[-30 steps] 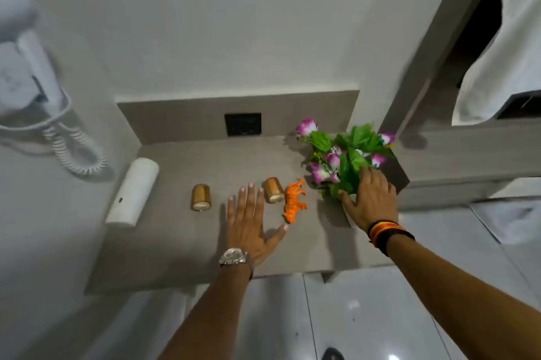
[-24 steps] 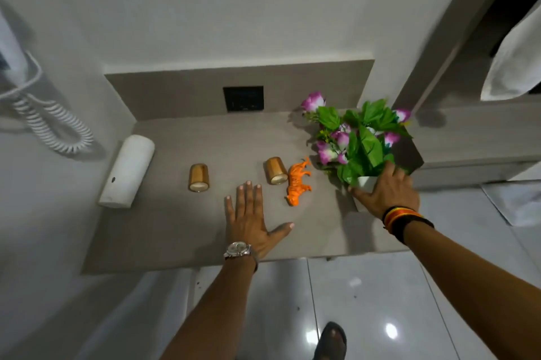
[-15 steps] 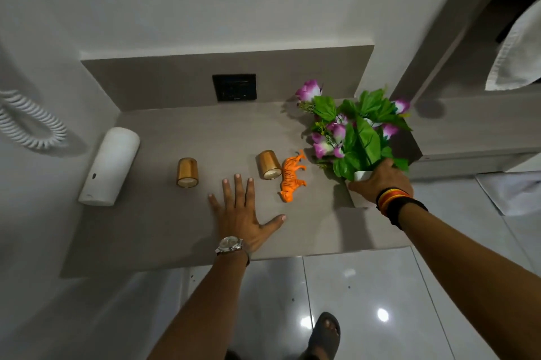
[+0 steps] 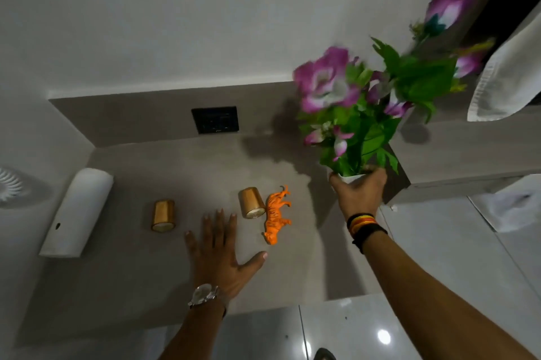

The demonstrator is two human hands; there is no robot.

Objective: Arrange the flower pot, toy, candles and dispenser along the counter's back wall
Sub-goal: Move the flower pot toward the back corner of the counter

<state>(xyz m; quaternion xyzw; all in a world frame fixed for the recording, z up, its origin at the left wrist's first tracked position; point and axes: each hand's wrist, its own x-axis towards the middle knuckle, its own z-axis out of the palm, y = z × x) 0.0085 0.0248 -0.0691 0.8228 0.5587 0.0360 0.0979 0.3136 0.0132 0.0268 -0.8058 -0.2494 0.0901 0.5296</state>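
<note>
My right hand (image 4: pixel 358 194) grips the small white flower pot (image 4: pixel 349 177) from below and holds it in the air above the counter's right end; its purple flowers and green leaves (image 4: pixel 369 102) rise high and blurred. My left hand (image 4: pixel 221 254) lies flat and spread on the grey counter (image 4: pixel 131 277). Just beyond its fingers stands a gold candle (image 4: pixel 251 202) with the orange toy tiger (image 4: pixel 275 217) lying beside it on the right. A second gold candle (image 4: pixel 163 215) stands further left. The white dispenser (image 4: pixel 77 212) lies at the counter's left side by the wall.
A black socket plate (image 4: pixel 215 119) sits in the low back wall (image 4: pixel 131 116). A coiled white cord (image 4: pixel 11 187) hangs on the left wall. A white towel (image 4: pixel 509 72) hangs at the upper right above a wooden ledge (image 4: pixel 474 152). Glossy floor tiles (image 4: pixel 366 330) lie below the counter edge.
My right hand has lifted the flower pot off the counter, so the flowers now stand much higher. My left hand has stayed flat on the counter. The view has shifted.
</note>
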